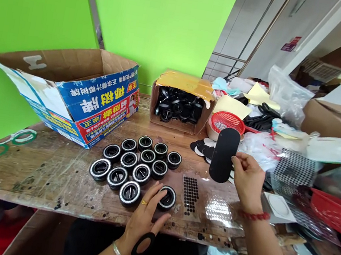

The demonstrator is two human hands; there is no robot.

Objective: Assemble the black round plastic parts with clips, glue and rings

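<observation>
My left hand (146, 214) rests on the worn wooden table (49, 176), fingers on a round black cap with a silver rim (167, 198). A black ring-shaped sticker (143, 245) clings to that wrist. Beside it lies a cluster of several identical black caps (136, 163). My right hand (247, 180) pinches a black oval sheet (224, 154) and holds it upright above the table. A clear strip with small black dots (190, 194) lies between my hands.
An open blue and red printed carton (89, 100) lies on its side at the left. A small brown box (179, 102) full of black caps stands at the back. A red basket (227, 122), plastic bags, papers and a red tray (336, 214) crowd the right.
</observation>
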